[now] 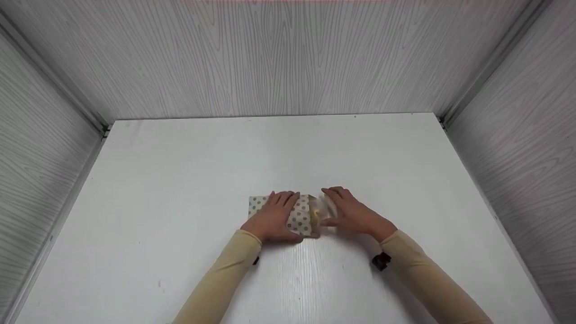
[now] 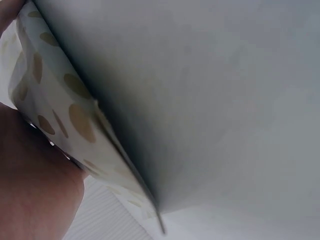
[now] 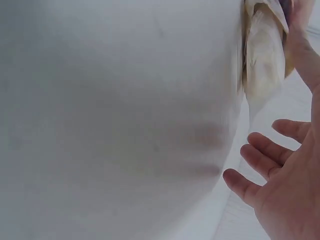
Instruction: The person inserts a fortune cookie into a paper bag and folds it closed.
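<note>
A white paper bag with brown polka dots (image 1: 299,221) lies on the table, its open end toward the right. My left hand (image 1: 272,220) rests flat across it with fingers extended; in the left wrist view the dotted paper (image 2: 50,95) bulges beside that hand. From the bag's open end pokes a clear plastic wrapper (image 1: 320,208) with something yellowish inside. My right hand (image 1: 357,217) is around the wrapper's right end, thumb and fingers spread apart. In the right wrist view, its loosely bent fingers (image 3: 265,155) lie just below the pale wrapped end (image 3: 265,60).
The white tabletop (image 1: 180,166) extends around the bag on every side. Grey wood-grain panels stand at the back (image 1: 270,58), left (image 1: 36,135) and right (image 1: 531,135). A dark wrist device (image 1: 381,261) sits by the right cuff.
</note>
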`<action>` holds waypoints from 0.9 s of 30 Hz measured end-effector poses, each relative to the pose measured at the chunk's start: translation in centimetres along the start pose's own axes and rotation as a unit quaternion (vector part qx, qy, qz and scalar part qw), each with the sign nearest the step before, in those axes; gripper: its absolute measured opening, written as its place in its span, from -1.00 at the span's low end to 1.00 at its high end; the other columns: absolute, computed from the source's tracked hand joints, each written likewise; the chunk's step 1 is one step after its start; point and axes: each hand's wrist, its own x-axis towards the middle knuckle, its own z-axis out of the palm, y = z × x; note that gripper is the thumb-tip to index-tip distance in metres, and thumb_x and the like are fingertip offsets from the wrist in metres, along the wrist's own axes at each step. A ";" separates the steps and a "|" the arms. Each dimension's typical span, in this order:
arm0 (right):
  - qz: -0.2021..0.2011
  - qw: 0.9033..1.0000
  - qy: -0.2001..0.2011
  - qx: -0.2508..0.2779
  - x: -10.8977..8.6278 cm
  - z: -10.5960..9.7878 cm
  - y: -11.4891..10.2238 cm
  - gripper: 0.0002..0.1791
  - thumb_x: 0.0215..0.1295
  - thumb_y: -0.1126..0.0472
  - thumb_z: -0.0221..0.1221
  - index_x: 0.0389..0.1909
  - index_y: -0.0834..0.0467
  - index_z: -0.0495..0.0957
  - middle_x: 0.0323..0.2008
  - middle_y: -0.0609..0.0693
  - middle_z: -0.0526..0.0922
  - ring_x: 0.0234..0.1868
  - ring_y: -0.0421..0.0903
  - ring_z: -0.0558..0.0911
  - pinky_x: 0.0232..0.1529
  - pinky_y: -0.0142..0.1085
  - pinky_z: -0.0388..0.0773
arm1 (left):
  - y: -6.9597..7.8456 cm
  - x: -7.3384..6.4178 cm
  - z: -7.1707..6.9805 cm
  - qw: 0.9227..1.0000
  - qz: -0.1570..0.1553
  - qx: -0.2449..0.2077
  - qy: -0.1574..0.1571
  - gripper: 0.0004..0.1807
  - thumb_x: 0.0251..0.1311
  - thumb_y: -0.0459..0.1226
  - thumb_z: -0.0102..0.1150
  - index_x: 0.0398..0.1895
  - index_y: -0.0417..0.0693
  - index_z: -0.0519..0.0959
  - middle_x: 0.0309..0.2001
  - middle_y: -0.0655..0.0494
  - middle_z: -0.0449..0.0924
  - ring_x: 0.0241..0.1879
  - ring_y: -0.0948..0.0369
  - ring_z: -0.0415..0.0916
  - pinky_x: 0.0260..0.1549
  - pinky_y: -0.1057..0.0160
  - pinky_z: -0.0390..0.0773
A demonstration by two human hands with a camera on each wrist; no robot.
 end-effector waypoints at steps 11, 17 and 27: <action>0.002 0.998 0.005 0.062 -1.7 -1.2 0.7 -0.63 0.43 0.08 0.15 0.10 0.24 0.55 -0.10 -0.05 0.59 -0.03 -0.04 0.57 0.01 -0.09 0.53 | 0.0 0.0 -0.1 1.000 0.005 -0.005 0.003 0.27 -0.11 0.28 0.37 0.57 -0.06 -0.05 0.48 -0.02 0.04 0.47 0.06 -0.10 0.45 0.08 -0.28; -0.001 0.991 -0.012 0.136 -2.0 -1.2 0.2 -0.59 0.48 0.09 0.09 0.19 0.26 0.53 0.00 -0.02 0.64 0.06 -0.04 0.57 0.07 -0.06 0.53 | -0.1 -0.1 -0.1 1.000 0.011 -0.002 0.011 0.27 -0.12 0.28 0.38 0.56 -0.08 -0.04 0.46 -0.05 0.06 0.46 0.05 -0.08 0.45 0.06 -0.25; 0.019 0.980 -0.024 0.196 -2.5 -1.2 -0.3 -0.52 0.44 0.03 0.13 0.22 0.25 0.53 0.12 0.07 0.60 0.16 -0.01 0.54 0.18 -0.03 0.47 | -0.1 0.0 -0.1 1.000 0.012 0.004 0.008 0.27 -0.11 0.28 0.36 0.57 -0.08 -0.05 0.47 -0.05 0.05 0.46 0.04 -0.08 0.45 0.05 -0.25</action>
